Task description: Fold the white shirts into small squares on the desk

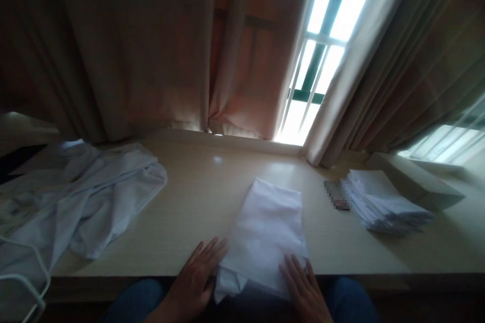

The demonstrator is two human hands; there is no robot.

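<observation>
A folded white cloth (267,227) lies on the pale table in front of me, its near end hanging over the table's front edge. At its lower left, a loose flap (229,282) droops below the edge. My left hand (200,267) rests at the cloth's left side with the fingers stretched out, fingertips at its border. Flat on the lower right corner of the cloth lies my right hand (301,280), fingers extended. Neither hand is gripping anything.
Crumpled white cloth (109,197) covers the table's left side, near a white wire frame (38,277). To the right sit a stack of folded white cloths (382,202), a blurred-out flat item (336,195) and a box (415,181). Curtains (162,50) hang behind.
</observation>
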